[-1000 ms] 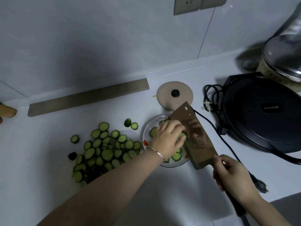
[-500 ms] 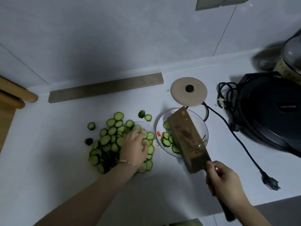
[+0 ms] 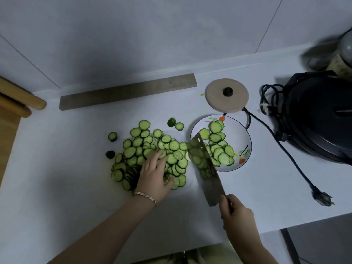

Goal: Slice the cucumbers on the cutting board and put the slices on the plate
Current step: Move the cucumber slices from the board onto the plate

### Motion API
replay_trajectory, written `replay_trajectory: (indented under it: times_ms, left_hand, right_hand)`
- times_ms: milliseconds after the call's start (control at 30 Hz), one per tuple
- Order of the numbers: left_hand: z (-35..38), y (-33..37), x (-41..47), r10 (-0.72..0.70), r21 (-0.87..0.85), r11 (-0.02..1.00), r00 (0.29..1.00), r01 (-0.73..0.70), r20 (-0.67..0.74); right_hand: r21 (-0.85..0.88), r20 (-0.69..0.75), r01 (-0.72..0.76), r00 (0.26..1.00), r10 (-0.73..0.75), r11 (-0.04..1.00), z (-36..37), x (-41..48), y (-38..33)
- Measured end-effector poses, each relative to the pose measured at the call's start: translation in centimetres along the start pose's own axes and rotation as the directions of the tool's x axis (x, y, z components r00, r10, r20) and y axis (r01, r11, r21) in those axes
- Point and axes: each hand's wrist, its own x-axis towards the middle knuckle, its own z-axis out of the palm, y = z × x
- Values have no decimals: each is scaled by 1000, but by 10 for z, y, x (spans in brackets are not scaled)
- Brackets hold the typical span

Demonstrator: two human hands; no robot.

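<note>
Resting the left hand (image 3: 154, 176) on cut cucumber; right hand (image 3: 235, 212) holding a broad rectangular steel cleaver (image 3: 204, 168).

Long grey-brown wooden strip (image 3: 127, 91) along the wall. Heap of round green cucumber slices (image 3: 137, 147) on the white countertop (image 3: 57, 168), a few strays apart at its left and top edges. Left hand lies on the heap's near side, fingers loosely spread, enclosing nothing. Cleaver sits between heap and plate, tip over the plate's left rim; right hand is wrapped tight round its handle. White round patterned plate (image 3: 239, 130) carries the plated slices (image 3: 219, 147). Round tan wooden lid (image 3: 219, 100) behind it; black domed appliance (image 3: 320, 119) with trailing black cord (image 3: 297, 164) far right.
</note>
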Motion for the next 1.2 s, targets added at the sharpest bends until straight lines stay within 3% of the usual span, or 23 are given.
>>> replay_trajectory:
  times_ms: [100, 267, 433, 500, 833, 1200]
  left_hand:
    - [5, -2, -4, -10, 5, 1000, 1000, 10, 20]
    - [12, -8, -8, -14, 60, 998, 997, 9, 71]
    - [14, -15, -6, -21, 97, 995, 1000, 21, -5]
    - [15, -18, -4, -24, 106, 994, 999, 28, -36]
    - [13, -21, -4, -89, 219, 973, 993, 70, 77]
    - [15, -17, -9, -118, 225, 969, 991, 100, 65]
  right_hand:
    - [26, -2, -25, 1000, 25, 999, 6, 2, -2]
    - [217, 81, -150, 987, 136, 965, 9, 7, -7]
    - [254, 57, -174, 985, 165, 951, 12, -2, 2]
    - [256, 43, -171, 985, 165, 951, 9, -5, 4]
    - [224, 70, -160, 987, 148, 961, 13, -8, 14]
    - [248, 98, -160, 985, 139, 955, 9, -6, 16]
